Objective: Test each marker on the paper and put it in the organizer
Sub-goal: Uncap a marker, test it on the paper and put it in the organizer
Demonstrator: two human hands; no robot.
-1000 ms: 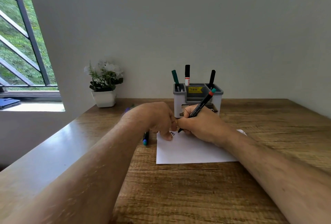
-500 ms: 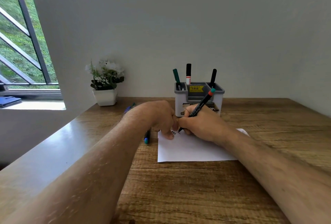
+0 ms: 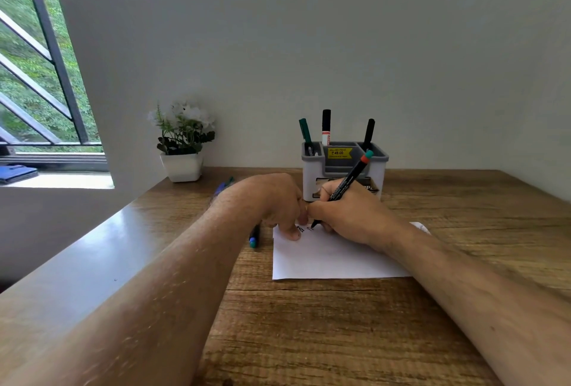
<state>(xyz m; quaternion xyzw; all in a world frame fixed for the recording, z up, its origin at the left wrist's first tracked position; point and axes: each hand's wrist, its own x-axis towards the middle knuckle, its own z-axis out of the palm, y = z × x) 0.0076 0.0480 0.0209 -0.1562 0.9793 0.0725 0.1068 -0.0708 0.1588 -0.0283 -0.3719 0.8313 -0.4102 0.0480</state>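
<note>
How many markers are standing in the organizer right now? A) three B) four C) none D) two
A: three markers stand in the organizer: a green one at left, a black-capped white one beside it, and a black one at right; the right hand holds another marker on the paper.

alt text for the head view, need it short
A right hand grips a black marker, tip on a white paper on a wooden desk, while the left hand rests its fingers on the paper's edge. Behind stands an organizer holding three markers; a potted plant sits to the left.
</note>
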